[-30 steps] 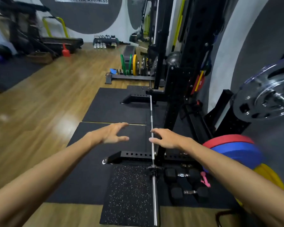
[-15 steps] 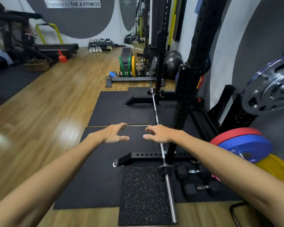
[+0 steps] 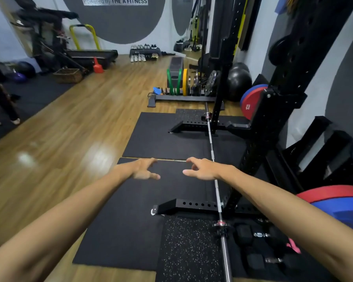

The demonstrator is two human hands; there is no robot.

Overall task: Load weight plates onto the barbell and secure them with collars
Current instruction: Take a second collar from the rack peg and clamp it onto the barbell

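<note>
A bare steel barbell (image 3: pixel 212 151) lies on the black floor mats, running from the near edge away to the far rack foot, with no plates on its near sleeve (image 3: pixel 225 255). My left hand (image 3: pixel 143 169) and my right hand (image 3: pixel 202 169) are stretched out in front of me above the mat, fingers loosely spread, holding nothing. The right hand hovers just left of the bar. Red and blue plates (image 3: pixel 338 202) lie stacked at the right. A red 25 kg plate (image 3: pixel 250 102) leans further back by the wall.
A black rack upright (image 3: pixel 269 139) stands right of the bar, with its foot (image 3: pixel 192 205) crossing under it. Dumbbells (image 3: pixel 259 235) lie near the sleeve. A plate storage rack (image 3: pixel 181 86) with green and yellow plates stands far ahead. A person's legs (image 3: pixel 0 110) are at the left.
My view has swung left and lifted, so the bar now sits further right. Both hands stay outstretched and empty; the right hand has come off the bar's line to its left.
</note>
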